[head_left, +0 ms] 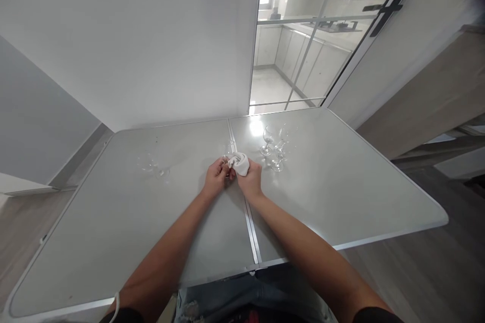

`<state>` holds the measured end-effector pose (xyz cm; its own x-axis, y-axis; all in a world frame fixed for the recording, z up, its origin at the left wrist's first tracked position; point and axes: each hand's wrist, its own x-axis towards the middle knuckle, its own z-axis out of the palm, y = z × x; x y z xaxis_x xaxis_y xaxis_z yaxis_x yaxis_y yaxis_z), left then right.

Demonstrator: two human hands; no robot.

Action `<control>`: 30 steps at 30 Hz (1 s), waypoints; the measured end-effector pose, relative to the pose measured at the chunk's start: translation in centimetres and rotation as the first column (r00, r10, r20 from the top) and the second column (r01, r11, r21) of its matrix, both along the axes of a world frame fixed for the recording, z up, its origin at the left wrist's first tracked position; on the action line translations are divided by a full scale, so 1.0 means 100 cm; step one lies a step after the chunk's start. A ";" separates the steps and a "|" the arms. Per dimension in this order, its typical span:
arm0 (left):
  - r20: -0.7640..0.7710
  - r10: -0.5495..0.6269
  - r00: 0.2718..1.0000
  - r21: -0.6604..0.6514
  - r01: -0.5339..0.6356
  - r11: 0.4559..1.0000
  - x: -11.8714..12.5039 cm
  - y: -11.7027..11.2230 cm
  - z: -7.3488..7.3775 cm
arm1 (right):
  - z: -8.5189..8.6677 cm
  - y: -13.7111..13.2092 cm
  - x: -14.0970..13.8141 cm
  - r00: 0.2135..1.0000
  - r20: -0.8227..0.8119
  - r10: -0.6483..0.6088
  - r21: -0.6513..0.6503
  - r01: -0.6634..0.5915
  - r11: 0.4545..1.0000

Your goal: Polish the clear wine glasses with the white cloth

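My left hand [216,175] is closed, its fingers pinched around part of a clear stemmed glass [230,147]. The glass is faint against the pale table, and the fingers hide much of it. My right hand [251,178] grips a bunched white cloth [240,162], which presses against the glass beside my left fingers. Both hands meet over the table's centre seam. Just right of them stand several clear stemmed glasses [267,150], grouped close together. To the left, more clear glassware [150,166] shows faintly on the tabletop.
The pale folding table [333,186] has a metal edge and a metal seam [250,232] across its middle. A white wall [170,50] rises behind it. At the back right is a glass-paned door [303,60] with a black handle [390,10].
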<state>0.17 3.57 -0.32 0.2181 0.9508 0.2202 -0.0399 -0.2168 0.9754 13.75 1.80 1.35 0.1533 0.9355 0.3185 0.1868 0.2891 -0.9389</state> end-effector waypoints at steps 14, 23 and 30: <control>-0.519 0.094 0.850 0.218 0.025 0.976 -0.001 -0.011 0.001 | 0.030 0.000 0.024 0.988 0.110 -0.106 0.328 0.065 0.942; -0.555 0.010 0.832 0.179 0.108 0.978 -0.001 -0.016 0.010 | 0.025 0.018 0.027 0.905 -0.426 0.014 0.034 0.000 0.999; -0.322 -0.202 0.925 0.062 0.234 0.970 -0.002 -0.017 0.009 | 0.030 0.025 0.030 0.654 -0.755 -0.047 -0.081 -0.022 0.996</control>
